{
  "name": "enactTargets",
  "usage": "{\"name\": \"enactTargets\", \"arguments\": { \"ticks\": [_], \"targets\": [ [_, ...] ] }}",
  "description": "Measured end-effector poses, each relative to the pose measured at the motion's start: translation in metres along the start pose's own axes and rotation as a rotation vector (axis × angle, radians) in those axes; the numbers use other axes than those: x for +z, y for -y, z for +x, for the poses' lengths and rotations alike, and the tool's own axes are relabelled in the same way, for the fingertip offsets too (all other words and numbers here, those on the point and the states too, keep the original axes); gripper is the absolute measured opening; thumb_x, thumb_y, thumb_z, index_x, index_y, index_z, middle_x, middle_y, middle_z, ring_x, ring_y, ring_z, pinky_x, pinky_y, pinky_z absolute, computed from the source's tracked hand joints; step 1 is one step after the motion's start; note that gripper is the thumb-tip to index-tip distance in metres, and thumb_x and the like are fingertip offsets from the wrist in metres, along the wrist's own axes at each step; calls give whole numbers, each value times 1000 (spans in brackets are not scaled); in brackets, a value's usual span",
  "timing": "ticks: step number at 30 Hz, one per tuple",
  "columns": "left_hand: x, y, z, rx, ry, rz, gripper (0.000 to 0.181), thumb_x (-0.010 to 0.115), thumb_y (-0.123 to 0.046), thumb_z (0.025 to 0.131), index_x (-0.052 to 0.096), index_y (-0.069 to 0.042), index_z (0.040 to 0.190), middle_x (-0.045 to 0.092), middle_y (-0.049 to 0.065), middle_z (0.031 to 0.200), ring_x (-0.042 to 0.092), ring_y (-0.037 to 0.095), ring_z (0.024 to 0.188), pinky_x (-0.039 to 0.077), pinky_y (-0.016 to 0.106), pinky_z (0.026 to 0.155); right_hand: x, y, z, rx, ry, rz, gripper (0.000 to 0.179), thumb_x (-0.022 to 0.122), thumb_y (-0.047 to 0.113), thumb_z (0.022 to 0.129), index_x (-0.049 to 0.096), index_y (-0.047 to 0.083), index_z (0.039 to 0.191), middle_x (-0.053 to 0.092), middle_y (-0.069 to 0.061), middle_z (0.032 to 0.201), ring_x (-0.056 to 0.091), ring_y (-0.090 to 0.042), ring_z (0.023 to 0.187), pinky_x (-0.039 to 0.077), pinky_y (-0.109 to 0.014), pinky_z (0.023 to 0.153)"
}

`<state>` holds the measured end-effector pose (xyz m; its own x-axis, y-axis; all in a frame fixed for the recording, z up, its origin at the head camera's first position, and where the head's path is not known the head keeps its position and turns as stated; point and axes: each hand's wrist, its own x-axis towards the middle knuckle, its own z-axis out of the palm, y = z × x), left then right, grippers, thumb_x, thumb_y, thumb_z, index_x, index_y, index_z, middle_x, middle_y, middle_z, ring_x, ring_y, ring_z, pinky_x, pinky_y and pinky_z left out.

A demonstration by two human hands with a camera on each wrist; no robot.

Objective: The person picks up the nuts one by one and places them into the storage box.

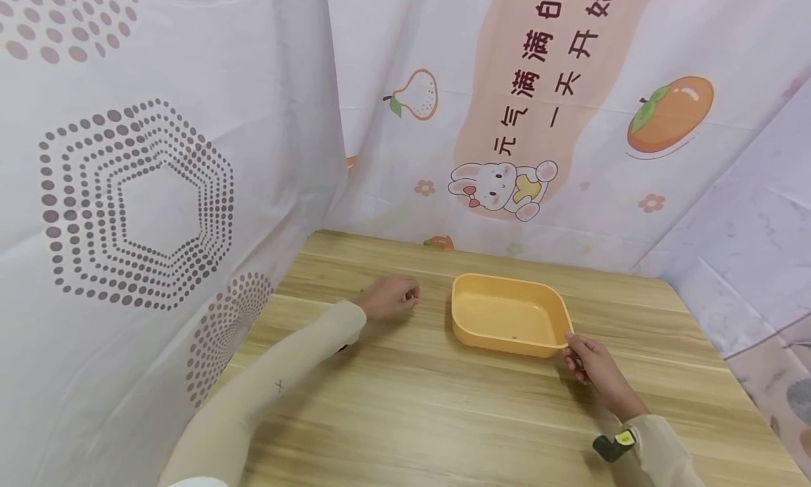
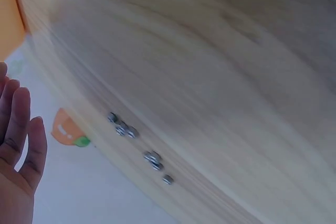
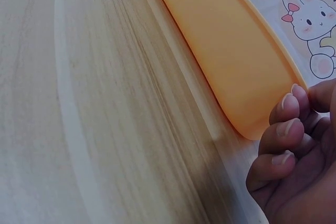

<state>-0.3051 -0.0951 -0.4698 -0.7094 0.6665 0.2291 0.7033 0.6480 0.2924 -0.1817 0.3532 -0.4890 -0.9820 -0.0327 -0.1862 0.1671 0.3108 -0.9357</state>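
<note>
A shallow yellow plastic tray (image 1: 510, 349) with rounded corners sits on the wooden table. At its near right corner my right hand (image 1: 594, 371) pinches the rim between thumb and fingers; the right wrist view also shows the fingertips curled at the tray (image 3: 220, 51). Left of the tray, my left hand (image 1: 389, 297) is over the table with relaxed fingers and nothing in them. In the left wrist view several small metal nuts (image 2: 126, 129) lie in a loose row near the table's far edge, mostly hidden behind that hand in the head view. One small dark piece (image 1: 514, 338) lies inside the tray.
The wooden table (image 1: 405, 416) meets a printed curtain (image 1: 380, 184) at the back. Another curtain (image 1: 158, 346) hangs close along the left side, by the left arm. Marble-patterned cloth (image 1: 754, 262) stands to the right.
</note>
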Motion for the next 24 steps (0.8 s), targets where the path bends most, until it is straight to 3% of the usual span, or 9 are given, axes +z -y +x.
{"name": "enactTargets", "arguments": {
  "ticks": [5,15,24],
  "targets": [
    [-2,11,-12,-23,-14,8,6,72,-20,99,70,-15,99,70,-4,94,65,8,83,54,25,71,0,-2,2,1,7,7,53,42,48,110,57,0,94,52,2,69,43,-9,53,38,-25,48],
    [-14,30,-32,-127,7,-25,5,70,-19,99,71,-14,102,70,-4,96,66,9,85,56,28,73,-2,-1,4,-14,6,25,53,43,47,110,58,-1,94,54,3,68,44,-9,53,38,-24,47],
    [-20,53,-54,-188,-26,-37,7,71,-21,99,71,-14,100,70,-3,98,67,13,88,57,33,76,-3,-3,3,-14,10,37,52,44,46,110,59,0,92,54,4,68,44,-8,52,38,-24,46]
  ]
}}
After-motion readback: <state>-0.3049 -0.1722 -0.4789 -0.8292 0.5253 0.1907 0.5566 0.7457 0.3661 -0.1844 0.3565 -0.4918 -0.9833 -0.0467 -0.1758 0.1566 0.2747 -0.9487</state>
